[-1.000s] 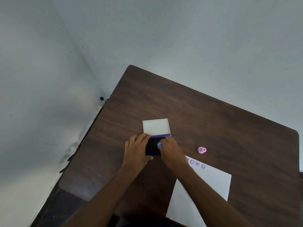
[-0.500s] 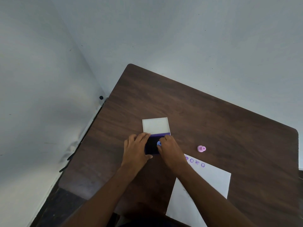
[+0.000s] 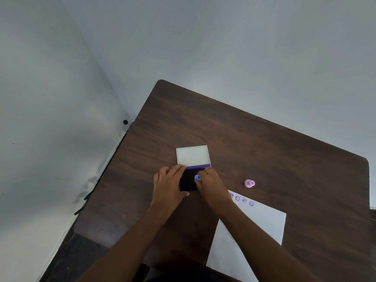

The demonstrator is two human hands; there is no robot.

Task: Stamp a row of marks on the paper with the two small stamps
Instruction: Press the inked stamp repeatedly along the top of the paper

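Plain grey-white walls meet in a corner behind a dark brown wooden table (image 3: 254,143), seen from above.

Left hand (image 3: 169,185): laid flat, palm down, fingers extended along the left edge of the ink pad (image 3: 188,182) and thumb at its near edge. It braces the pad; it does not enclose it.

Right hand (image 3: 211,187): fingers pinched around the blue stamp (image 3: 197,177), which stands on the dark inked surface of the pad. Only the round top of the stamp shows between the fingertips.

Ink pad: sits between the two hands. Its white lid (image 3: 192,156) is folded open and lies flat on the table just beyond both hands, joined to the pad by a purple hinge strip.

Pink stamp (image 3: 249,183): lies on the bare table to the right of the right hand, well clear of it and untouched. It is just beyond the far edge of the paper.

Paper (image 3: 258,226): a white sheet to the right of the right forearm, which covers part of its left side. A row of purple marks (image 3: 242,199) runs along the far edge of the sheet, starting beside the right wrist. Four marks are visible; the first is partly hidden by the wrist.
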